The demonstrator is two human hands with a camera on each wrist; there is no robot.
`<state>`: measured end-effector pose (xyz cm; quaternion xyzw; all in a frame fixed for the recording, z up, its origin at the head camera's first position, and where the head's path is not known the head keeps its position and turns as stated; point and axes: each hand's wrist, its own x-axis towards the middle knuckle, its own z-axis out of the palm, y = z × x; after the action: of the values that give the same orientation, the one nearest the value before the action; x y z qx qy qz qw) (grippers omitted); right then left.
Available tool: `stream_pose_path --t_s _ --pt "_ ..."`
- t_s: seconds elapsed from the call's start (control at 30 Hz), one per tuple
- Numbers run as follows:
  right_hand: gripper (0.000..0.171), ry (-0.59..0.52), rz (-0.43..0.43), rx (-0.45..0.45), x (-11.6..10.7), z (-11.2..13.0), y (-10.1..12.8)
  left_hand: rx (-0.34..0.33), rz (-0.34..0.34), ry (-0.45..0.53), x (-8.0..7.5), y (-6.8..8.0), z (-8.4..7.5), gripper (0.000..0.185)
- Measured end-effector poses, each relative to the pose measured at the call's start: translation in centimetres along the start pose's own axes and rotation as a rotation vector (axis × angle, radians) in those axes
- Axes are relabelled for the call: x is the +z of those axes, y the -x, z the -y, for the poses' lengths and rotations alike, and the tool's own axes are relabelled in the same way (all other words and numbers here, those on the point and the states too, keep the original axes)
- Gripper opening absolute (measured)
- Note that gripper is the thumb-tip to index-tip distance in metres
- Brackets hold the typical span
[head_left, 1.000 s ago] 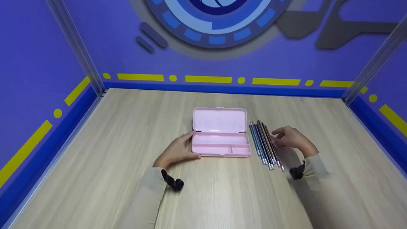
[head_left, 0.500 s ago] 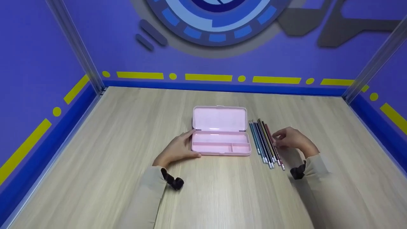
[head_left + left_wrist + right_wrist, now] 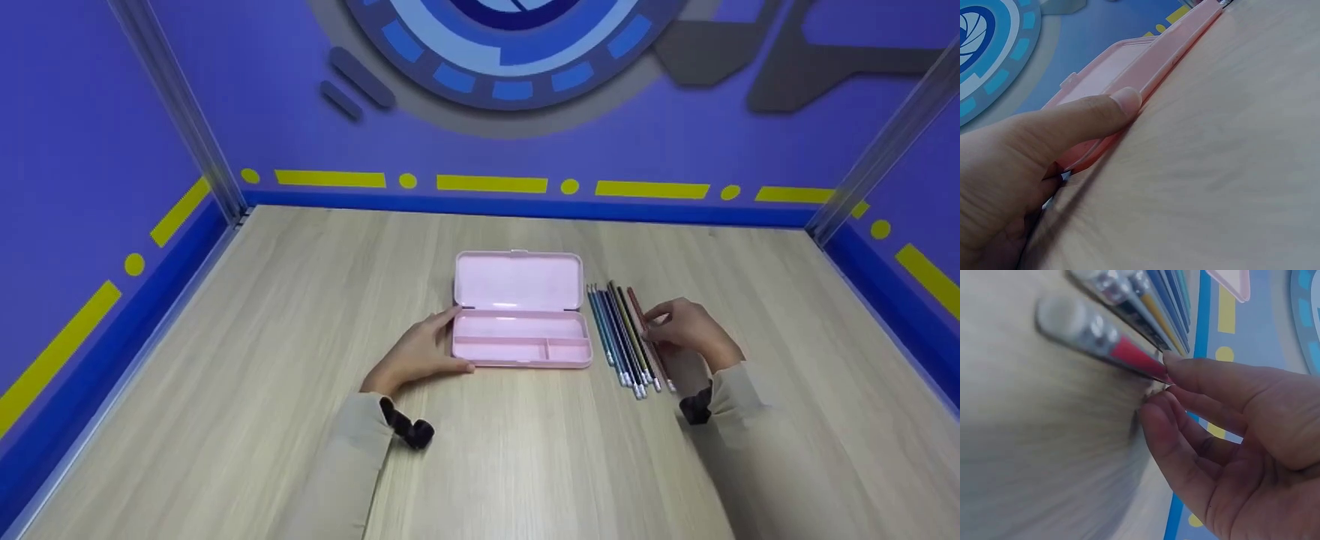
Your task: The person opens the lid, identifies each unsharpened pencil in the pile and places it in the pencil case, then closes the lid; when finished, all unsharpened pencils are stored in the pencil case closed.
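Steadying the open case [image 3: 520, 330] with left hand [image 3: 420, 352], thumb pressed flat along its edge; case empty, nothing packed yet; pencils [image 3: 624, 337] lying just right of it; right hand [image 3: 690, 330] pinching the red pencil [image 3: 1129, 354], not yet lifted

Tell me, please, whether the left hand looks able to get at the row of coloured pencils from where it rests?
Probably not directly: the left hand rests at the open pink plastic pencil case, which lies between it and the coloured pencils.
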<state>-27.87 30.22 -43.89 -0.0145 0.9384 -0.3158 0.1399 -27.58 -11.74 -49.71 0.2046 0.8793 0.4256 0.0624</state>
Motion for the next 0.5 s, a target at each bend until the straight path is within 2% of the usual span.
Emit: stream_pose_path --t_s 0.17,0.5 --pt "0.046 -0.039 -0.013 0.003 -0.1 -0.2 0.0 -0.010 0.000 0.007 -0.1 0.0 -0.1 0.106" --pt "0.050 -0.128 0.031 -0.006 -0.4 -1.0 0.1 -0.004 -0.015 -0.015 0.1 -0.1 0.1 0.104"
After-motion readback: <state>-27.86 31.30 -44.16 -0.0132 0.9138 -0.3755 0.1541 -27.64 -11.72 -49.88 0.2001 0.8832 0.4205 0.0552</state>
